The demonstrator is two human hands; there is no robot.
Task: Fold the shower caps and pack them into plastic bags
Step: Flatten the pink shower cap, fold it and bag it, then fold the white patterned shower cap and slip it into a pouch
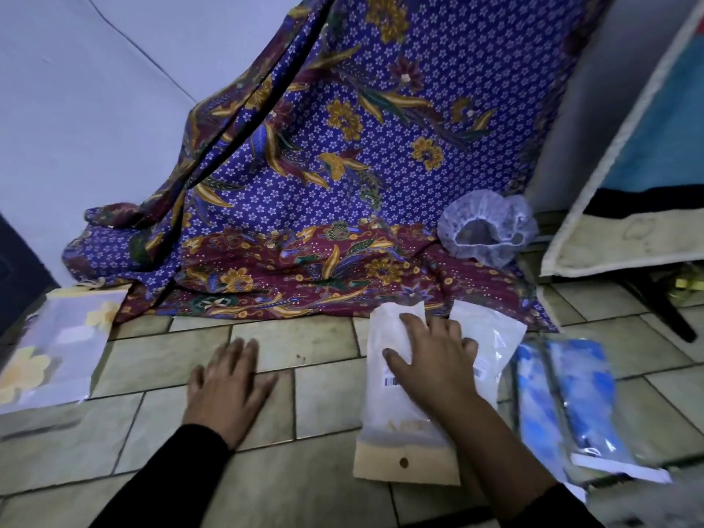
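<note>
The right hand [434, 360] lies with spread, straight fingers on a white plastic bag [392, 409], pressing it flat against the tiled floor [324, 398] and gripping nothing. A second bag [495, 333] lies just beside this hand, on its outer side. The left hand [228, 386] is also flat and wide on the bare tiles, holding nothing. The shower cap [487, 226] is unfolded, well beyond the right hand, resting on the patterned cloth [343, 165]. The step seems to be preparing a bag. To do it well, I think one hand should pinch only the top bag so the two separate, then bring the cap near and press its air out before folding.
</note>
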